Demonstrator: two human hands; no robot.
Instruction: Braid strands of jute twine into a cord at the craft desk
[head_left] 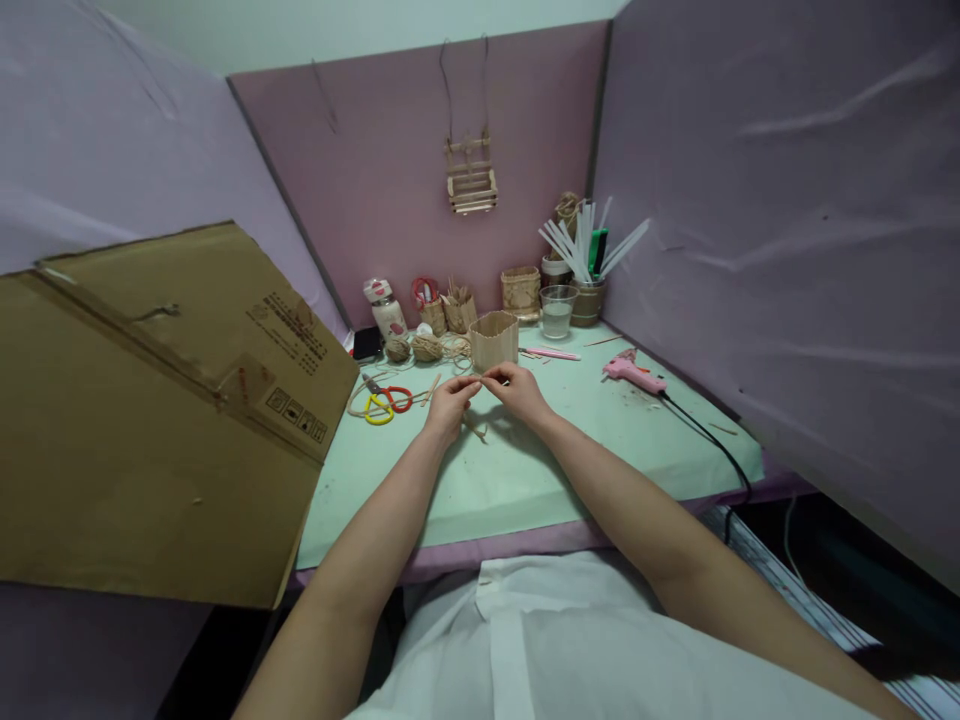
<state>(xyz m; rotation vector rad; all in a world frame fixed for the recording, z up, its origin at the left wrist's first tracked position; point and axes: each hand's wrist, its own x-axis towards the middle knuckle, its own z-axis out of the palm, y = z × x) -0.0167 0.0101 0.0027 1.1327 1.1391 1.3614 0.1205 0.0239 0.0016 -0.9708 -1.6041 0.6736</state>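
My left hand [450, 405] and my right hand [519, 392] meet fingertip to fingertip over the table, both pinching a thin piece of twine. A tan end of the twine [475, 430] hangs below my left fingers; the part between the fingertips is mostly hidden. Just behind the hands stands an open box made of wooden sticks [495, 343], upright. Left of my left hand lie scissors [386, 400] with one red and one yellow handle, with loose sticks [431, 388] beside them. Twine balls [427, 348] rest farther back, their loose strands reaching near the stick box.
A pink glue gun [634, 373] with a black cord lies at right. Behind stand a cup of water [557, 314], a pot of white glue sticks [587, 303], a bottle [386, 310] and stick holders [458, 308]. A large cardboard sheet [165, 420] leans at left.
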